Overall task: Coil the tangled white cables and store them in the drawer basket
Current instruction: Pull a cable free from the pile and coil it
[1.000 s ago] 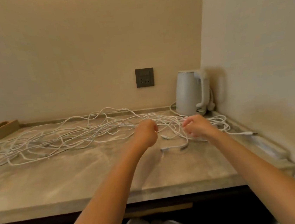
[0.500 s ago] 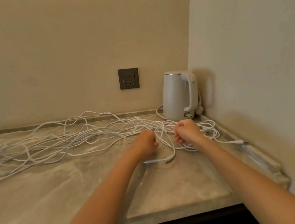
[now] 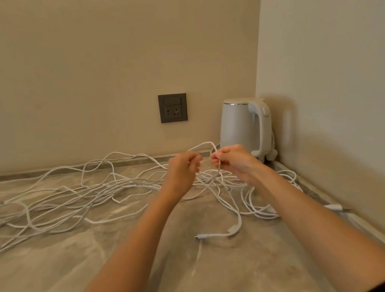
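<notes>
A tangle of thin white cables [image 3: 56, 202] sprawls across the stone countertop [image 3: 58, 281] from the far left to the right wall. My left hand [image 3: 182, 171] and my right hand [image 3: 233, 161] are raised side by side above the tangle's right part, each with fingers curled round a white cable strand. A small loop of that cable [image 3: 207, 147] arches between the two hands. Below them, a cable end with a plug [image 3: 203, 236] lies loose on the counter. No drawer or basket is in view.
A white electric kettle [image 3: 244, 128] stands in the back right corner, right behind my hands. A dark wall socket [image 3: 173, 107] sits on the back wall. The right wall runs close along the counter, with another cable plug [image 3: 336, 207] beside it.
Both hands have lifted off the counter with a cable strand, forming a loop between them. The view has tilted up and moved closer; the counter's front edge has dropped out of sight.
</notes>
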